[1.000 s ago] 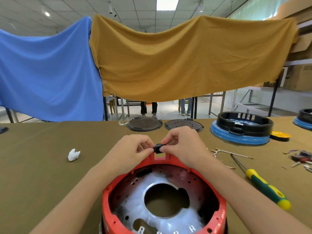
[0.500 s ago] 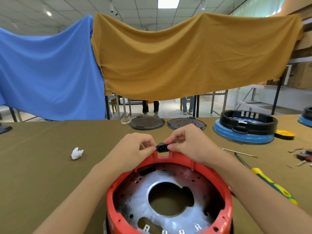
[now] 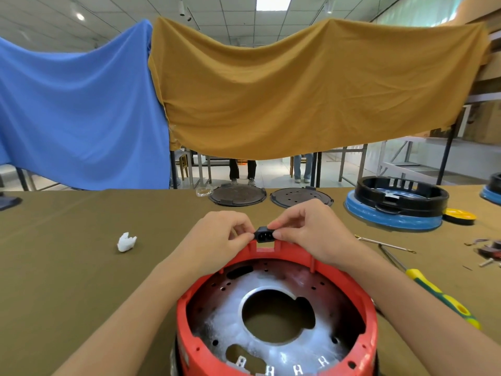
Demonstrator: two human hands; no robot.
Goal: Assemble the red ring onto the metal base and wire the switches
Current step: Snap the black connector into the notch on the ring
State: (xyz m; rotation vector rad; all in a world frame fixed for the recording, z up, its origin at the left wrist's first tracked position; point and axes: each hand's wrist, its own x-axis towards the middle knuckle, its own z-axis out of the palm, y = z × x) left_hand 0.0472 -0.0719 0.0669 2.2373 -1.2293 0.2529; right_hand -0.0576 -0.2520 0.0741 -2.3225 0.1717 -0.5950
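The red ring (image 3: 363,316) stands on the olive table in front of me, with a shiny metal base (image 3: 230,318) with a round hole seated inside it. At the ring's far rim is a rectangular notch. Just above that notch both hands pinch a small black socket part (image 3: 264,234): my left hand (image 3: 217,240) holds its left end, my right hand (image 3: 306,229) its right end and top. The socket's pins face me.
A yellow-green screwdriver (image 3: 439,294) and thin metal rods (image 3: 385,244) lie to the right. A black-and-blue assembly (image 3: 393,207), a yellow disc (image 3: 459,215), two dark round plates (image 3: 237,195) sit at the back. A white crumpled scrap (image 3: 126,241) lies left. Small parts (image 3: 488,252) at right edge.
The hands stay at the ring's far rim, and the black socket part has turned slightly so its pins face me. The view has shifted a little.
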